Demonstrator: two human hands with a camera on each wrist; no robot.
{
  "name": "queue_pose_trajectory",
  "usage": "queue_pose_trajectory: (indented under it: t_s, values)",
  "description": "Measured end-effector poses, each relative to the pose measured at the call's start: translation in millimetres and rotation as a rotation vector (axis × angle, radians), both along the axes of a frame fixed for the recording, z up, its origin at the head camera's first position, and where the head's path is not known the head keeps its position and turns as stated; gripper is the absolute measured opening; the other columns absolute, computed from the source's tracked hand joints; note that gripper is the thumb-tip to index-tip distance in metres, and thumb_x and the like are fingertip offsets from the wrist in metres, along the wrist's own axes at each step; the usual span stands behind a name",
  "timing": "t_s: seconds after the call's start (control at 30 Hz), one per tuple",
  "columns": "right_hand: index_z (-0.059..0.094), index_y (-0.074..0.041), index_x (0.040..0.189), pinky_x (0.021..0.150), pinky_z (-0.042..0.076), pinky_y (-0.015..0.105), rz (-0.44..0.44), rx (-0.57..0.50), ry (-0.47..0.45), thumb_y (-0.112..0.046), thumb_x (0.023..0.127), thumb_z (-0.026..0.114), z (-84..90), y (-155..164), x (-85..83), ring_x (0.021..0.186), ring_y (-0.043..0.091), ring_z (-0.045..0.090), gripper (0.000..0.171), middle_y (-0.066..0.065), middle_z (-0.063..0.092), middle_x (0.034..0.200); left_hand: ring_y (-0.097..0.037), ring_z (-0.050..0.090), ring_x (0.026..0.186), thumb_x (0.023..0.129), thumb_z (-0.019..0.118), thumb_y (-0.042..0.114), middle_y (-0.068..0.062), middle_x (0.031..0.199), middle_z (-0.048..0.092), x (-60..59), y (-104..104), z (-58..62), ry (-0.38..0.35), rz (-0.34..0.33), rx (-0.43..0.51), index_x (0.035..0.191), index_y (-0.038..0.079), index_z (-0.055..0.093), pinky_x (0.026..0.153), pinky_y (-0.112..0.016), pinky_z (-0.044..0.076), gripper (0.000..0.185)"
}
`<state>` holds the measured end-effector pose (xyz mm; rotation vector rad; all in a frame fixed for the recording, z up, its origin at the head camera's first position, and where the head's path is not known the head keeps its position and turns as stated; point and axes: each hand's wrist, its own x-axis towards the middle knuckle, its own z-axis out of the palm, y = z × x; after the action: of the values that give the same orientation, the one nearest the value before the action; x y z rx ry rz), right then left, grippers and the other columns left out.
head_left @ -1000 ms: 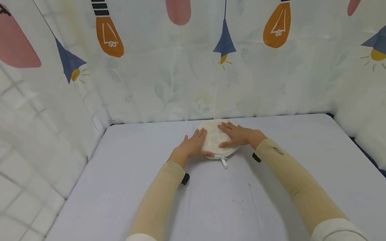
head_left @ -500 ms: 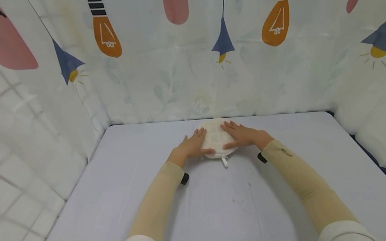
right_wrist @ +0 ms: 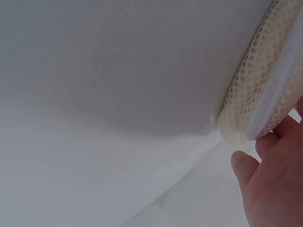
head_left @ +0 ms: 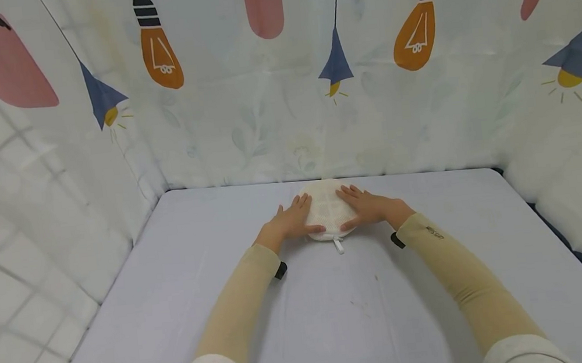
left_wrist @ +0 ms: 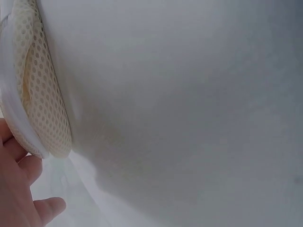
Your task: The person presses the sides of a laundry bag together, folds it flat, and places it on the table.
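A round, cream-white mesh laundry bag [head_left: 327, 206] lies near the far edge of the table. Its white zipper pull [head_left: 339, 246] hangs off the near side. My left hand [head_left: 290, 219] rests on the bag's left side with fingers spread and the thumb along the near part. On the opposite side lies my right hand [head_left: 367, 206], fingers also spread over the mesh. The left wrist view shows honeycomb mesh [left_wrist: 47, 99] and a white zipper band [left_wrist: 12, 90] along the bag's side, with fingers at its end. A matching white band [right_wrist: 274, 85] appears in the right wrist view.
A pale cloth covers the table [head_left: 330, 318], with a few small marks in front of the bag. Right behind the far edge hangs a white curtain [head_left: 274, 119] printed with lamps and bulbs. More white fabric [head_left: 38, 229] closes off the left side.
My right hand has slid a little to the right on the bag, uncovering more of its middle. The left hand and the bag stay almost where they were.
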<state>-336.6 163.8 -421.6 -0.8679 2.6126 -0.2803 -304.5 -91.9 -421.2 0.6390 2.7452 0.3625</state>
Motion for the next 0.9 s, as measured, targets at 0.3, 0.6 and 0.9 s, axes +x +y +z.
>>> queue_pose_trajectory:
  t_s: [0.3, 0.6, 0.9]
  values:
    - [0.0, -0.002, 0.164, 0.122, 0.007, 0.061, 0.002, 0.038, 0.021, -0.06, 0.095, 0.065, -5.7, -3.3, 0.1, 0.154, 0.043, -0.005, 0.111, 0.022, -0.006, 0.169, -0.031, -0.001, 0.157, 0.097, 0.054, 0.066, -0.013, 0.171, 0.002, -1.5, 1.7, -8.0, 0.016, 0.011, -0.035, 0.164, 0.003, 0.005, 0.12, -0.066, 0.008, 0.104]
    - [0.0, -0.003, 0.164, 0.121, 0.001, 0.062, -0.005, -0.033, -0.011, -0.073, 0.09, 0.06, -4.0, -1.3, 3.8, 0.154, 0.042, -0.01, 0.119, 0.021, -0.009, 0.169, -0.029, -0.002, 0.157, 0.098, 0.052, 0.066, -0.012, 0.171, -0.001, 0.5, 1.8, -8.4, 0.018, 0.03, -0.058, 0.164, 0.004, 0.002, 0.121, -0.064, 0.006, 0.104]
    - [0.004, 0.0, 0.163, 0.122, 0.007, 0.059, -0.018, -0.015, 0.031, -0.059, 0.097, 0.062, -1.6, 0.6, 8.1, 0.154, 0.042, -0.004, 0.106, 0.022, -0.002, 0.169, -0.03, -0.001, 0.156, 0.099, 0.054, 0.064, -0.013, 0.171, 0.001, 4.1, 0.3, -0.9, 0.023, 0.01, -0.024, 0.164, 0.003, 0.005, 0.12, -0.065, 0.008, 0.102]
